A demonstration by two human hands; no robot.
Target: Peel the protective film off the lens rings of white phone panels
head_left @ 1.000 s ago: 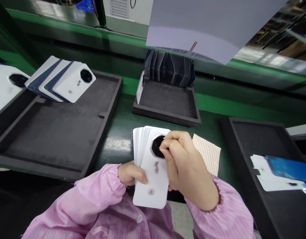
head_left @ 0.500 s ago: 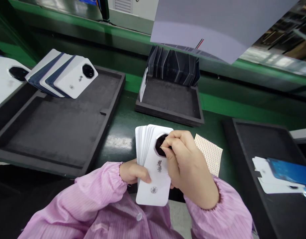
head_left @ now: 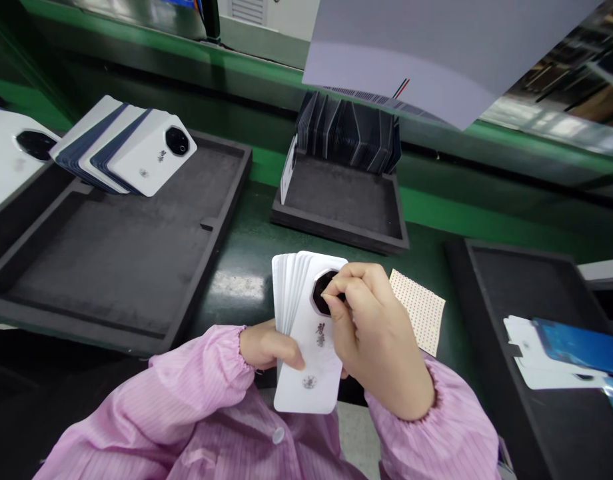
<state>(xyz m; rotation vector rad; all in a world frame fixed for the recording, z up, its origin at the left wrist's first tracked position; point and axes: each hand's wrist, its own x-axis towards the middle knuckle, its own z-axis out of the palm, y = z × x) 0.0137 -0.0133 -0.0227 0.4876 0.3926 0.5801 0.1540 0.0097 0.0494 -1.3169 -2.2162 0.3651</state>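
Note:
A fanned stack of white phone back covers [head_left: 306, 383] is gripped by my left hand [head_left: 272, 345], its thumb pressed on the front of the top one. That top cover carries a dark eight-sided camera window [head_left: 319, 292], some dark characters and a round grey mark. Over the window's right edge, my right hand [head_left: 379, 333] has thumb and index finger pinched together. Whatever lies between those fingertips, if anything, is too small to see. Right of this hand lies a pale sheet [head_left: 420, 310] with rows of small reddish dots.
At left a large black tray [head_left: 111, 260] has stacked white covers [head_left: 149, 153] over its back corner. A smaller black tray [head_left: 339, 230] at the back holds dark panels [head_left: 346, 133]. The right tray [head_left: 491, 313] holds a blue film-covered panel [head_left: 581, 345]. White paper [head_left: 411, 53] hangs overhead.
Almost nothing differs. Both hands and the covers keep their places, with only a tiny shift of the view and the right sleeve slightly further left.

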